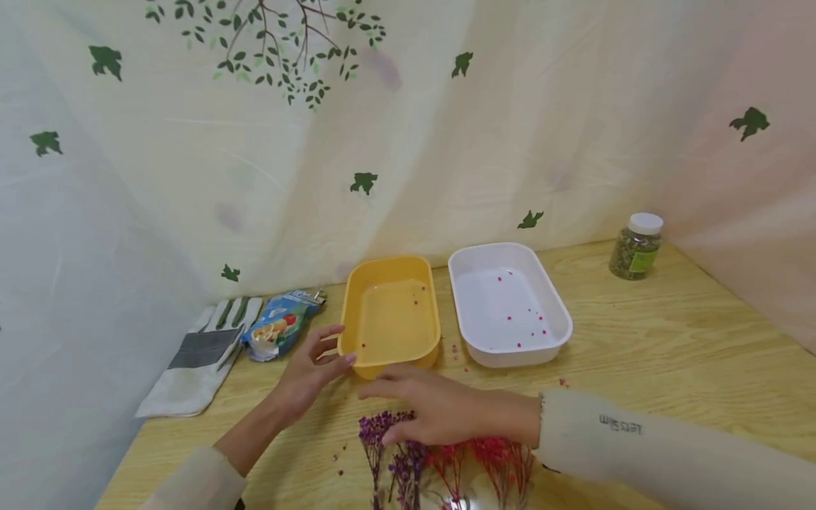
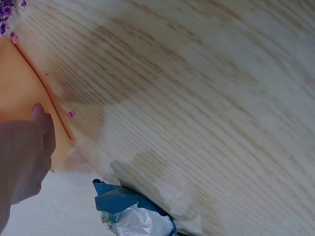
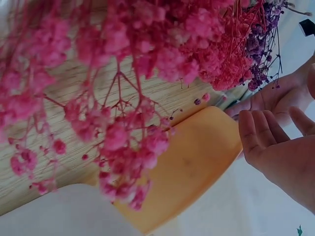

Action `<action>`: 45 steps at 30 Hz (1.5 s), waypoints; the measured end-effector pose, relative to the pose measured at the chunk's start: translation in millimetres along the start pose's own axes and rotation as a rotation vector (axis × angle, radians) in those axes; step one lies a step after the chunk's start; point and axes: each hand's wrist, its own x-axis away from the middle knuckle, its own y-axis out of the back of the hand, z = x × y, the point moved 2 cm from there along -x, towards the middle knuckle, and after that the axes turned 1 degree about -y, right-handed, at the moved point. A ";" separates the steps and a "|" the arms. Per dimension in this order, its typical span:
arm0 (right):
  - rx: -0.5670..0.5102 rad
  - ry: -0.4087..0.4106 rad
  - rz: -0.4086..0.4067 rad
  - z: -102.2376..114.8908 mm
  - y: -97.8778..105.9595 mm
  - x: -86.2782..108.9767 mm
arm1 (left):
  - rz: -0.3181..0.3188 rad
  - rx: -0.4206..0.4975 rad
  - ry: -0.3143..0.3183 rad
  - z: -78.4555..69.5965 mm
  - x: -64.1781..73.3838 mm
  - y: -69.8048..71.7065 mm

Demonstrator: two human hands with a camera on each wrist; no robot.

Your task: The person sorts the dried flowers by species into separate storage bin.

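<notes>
My left hand (image 1: 309, 375) is at the near left corner of the yellow plastic basin (image 1: 389, 312), its fingers along the outer wall and its thumb at the front rim. In the left wrist view, this hand (image 2: 24, 157) overlaps the basin's side (image 2: 22, 83). My right hand (image 1: 440, 404) hovers before the basin's front wall, fingers loosely extended, with nothing held. Just below it stand dried purple flowers (image 1: 382, 432) and red-pink ones (image 1: 494, 453). The pink blooms (image 3: 118, 137) fill much of the right wrist view, beside the right hand (image 3: 280, 152).
A white basin (image 1: 510, 304) holding scattered pink bits stands to the right, near the back curtain (image 1: 408, 142). A lidded jar (image 1: 636, 248) is at the far right. Gloves (image 1: 204, 354) and a blue snack pouch (image 1: 280, 322) lie at left on the wooden table (image 1: 688, 354).
</notes>
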 end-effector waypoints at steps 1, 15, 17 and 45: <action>0.006 0.007 0.009 0.0 -1.0 -1.1 | 0.001 0.001 0.001 -0.2 -0.3 0.5; 0.233 0.133 0.214 4.9 -22.9 -27.5 | 0.002 -0.008 -0.016 -1.6 1.6 1.1; 0.275 0.159 0.251 6.0 -25.4 -30.9 | 0.006 -0.001 -0.012 -0.5 1.7 0.5; 0.305 0.227 0.319 0.7 -32.8 -32.4 | 0.010 0.024 0.005 0.0 -1.3 1.3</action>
